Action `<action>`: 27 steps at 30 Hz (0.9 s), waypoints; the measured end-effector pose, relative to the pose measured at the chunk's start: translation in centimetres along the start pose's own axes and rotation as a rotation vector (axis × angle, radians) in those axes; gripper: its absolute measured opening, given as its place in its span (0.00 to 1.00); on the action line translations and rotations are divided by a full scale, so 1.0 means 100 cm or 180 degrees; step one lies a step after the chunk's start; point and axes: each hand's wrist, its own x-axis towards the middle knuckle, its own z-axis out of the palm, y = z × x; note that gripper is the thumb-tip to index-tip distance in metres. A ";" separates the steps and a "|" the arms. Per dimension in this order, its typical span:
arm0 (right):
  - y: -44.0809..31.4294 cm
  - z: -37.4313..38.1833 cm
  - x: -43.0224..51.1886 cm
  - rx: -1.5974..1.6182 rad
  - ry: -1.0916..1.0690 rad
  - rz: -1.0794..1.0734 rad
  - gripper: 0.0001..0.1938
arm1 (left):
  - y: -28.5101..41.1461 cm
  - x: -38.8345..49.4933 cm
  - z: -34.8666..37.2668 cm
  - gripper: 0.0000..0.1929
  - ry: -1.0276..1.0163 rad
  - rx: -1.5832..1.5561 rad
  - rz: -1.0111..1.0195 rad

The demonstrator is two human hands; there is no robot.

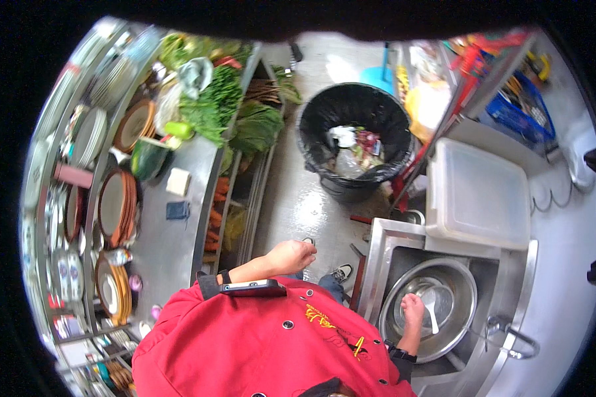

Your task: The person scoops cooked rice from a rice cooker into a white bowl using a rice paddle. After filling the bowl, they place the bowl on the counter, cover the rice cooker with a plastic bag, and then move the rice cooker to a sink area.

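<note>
My left hand (294, 257) hovers in front of the red jacket (258, 342), over the floor. Its fingers are curled in, and no object shows in them. On the right, my right hand (413, 308) is over the near left part of a round metal basin (464, 327), fingers also curled and seemingly around nothing. Inside the basin is a clear round container or bowl (447, 293), with a white spoon (433, 317) just right of my right hand. The basin sits in a stainless steel sink (506, 278).
A black-lined bin (323, 106) holding scraps stands ahead. To the left, a steel counter (164, 243) bears leafy greens (218, 99), a cut dark-green gourd or melon (148, 159) and stacked plates (114, 208). A lidded plastic box (481, 193) and faucet (519, 342) are right.
</note>
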 end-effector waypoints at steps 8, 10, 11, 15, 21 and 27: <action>-0.035 0.047 0.004 -0.0473 -0.0212 -0.0385 0.11 | -0.049 -0.069 0.014 0.16 0.0443 -0.0346 -0.0257; -0.041 0.061 -0.016 -0.0540 -0.0178 -0.0322 0.12 | -0.067 -0.090 0.018 0.17 0.0418 -0.0431 -0.0324; -0.043 0.070 -0.025 -0.0465 -0.0213 -0.0287 0.12 | -0.078 -0.102 0.019 0.17 0.0491 -0.0510 -0.0354; -0.047 0.089 -0.066 -0.0454 0.0049 -0.0090 0.13 | -0.129 -0.153 0.025 0.17 0.0739 -0.0927 -0.0580; -0.042 0.096 -0.108 -0.0074 0.0428 -0.0165 0.07 | -0.190 -0.216 0.037 0.15 0.1171 -0.1222 -0.0837; -0.056 0.079 -0.128 -0.0217 0.1222 -0.0233 0.12 | -0.203 -0.245 0.039 0.15 0.1257 -0.1245 -0.0846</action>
